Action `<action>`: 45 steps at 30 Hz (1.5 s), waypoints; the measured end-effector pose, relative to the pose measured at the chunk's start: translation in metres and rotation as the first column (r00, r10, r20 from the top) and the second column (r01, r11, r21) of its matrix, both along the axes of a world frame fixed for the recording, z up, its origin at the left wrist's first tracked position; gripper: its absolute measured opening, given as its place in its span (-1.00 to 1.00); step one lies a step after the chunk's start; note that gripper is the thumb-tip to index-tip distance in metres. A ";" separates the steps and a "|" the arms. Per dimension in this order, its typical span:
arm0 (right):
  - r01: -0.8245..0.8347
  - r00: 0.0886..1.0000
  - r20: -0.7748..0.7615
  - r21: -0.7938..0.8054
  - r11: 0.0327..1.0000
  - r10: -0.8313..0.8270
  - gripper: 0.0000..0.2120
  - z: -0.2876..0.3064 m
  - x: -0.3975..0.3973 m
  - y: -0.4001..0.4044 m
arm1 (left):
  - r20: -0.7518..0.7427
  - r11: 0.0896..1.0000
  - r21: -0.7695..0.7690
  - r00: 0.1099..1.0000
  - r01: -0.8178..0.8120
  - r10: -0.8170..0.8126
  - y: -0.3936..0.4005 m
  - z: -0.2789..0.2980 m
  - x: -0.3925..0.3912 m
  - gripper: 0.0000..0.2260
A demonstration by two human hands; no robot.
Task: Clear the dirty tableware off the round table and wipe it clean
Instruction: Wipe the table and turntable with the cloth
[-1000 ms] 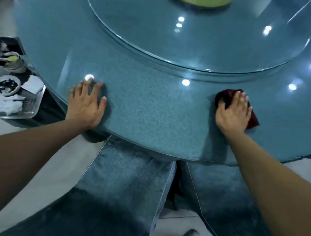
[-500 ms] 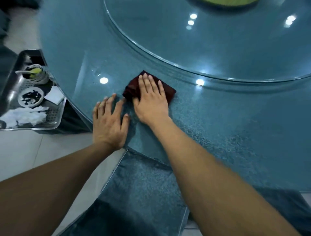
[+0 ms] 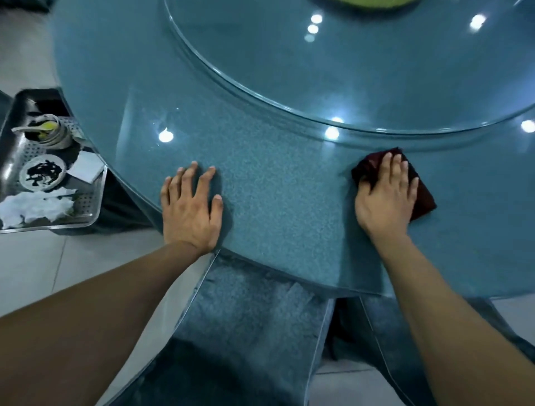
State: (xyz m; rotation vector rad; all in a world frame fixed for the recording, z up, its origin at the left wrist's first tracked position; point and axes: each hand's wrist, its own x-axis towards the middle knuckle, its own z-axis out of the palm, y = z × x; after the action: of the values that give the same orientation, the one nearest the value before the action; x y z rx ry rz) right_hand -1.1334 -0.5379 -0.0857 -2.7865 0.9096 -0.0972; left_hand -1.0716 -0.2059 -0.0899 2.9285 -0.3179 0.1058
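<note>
The round table has a blue speckled top under glass, with a raised glass turntable in its middle. My left hand rests flat on the table near its front edge, fingers straight and spread. To the right, my right hand presses flat on a dark red cloth lying on the table just in front of the turntable's rim. The cloth shows around my fingers and to the right of my palm.
A metal tray stands low at the left beside the table, holding stacked bowls, a dirty plate and crumpled white napkins. A blue tablecloth skirt hangs below the table's edge. Something yellow-green sits on the turntable's far side.
My right hand has slid the red cloth from beside my left hand back to the right across the table. My left hand stays pressed near the front edge.
</note>
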 end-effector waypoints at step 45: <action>0.567 0.822 0.007 0.064 0.821 -0.569 -0.24 -0.002 0.050 0.152 | 0.058 0.975 -0.028 0.974 0.219 -0.217 0.193 0.015 0.233 -0.63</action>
State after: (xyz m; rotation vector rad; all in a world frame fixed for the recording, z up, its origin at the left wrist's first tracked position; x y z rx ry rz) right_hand -1.0832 -0.3862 -0.0877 -2.3538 1.6796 -0.1914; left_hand -0.8384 -0.0133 -0.0747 2.8385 -0.6365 0.1578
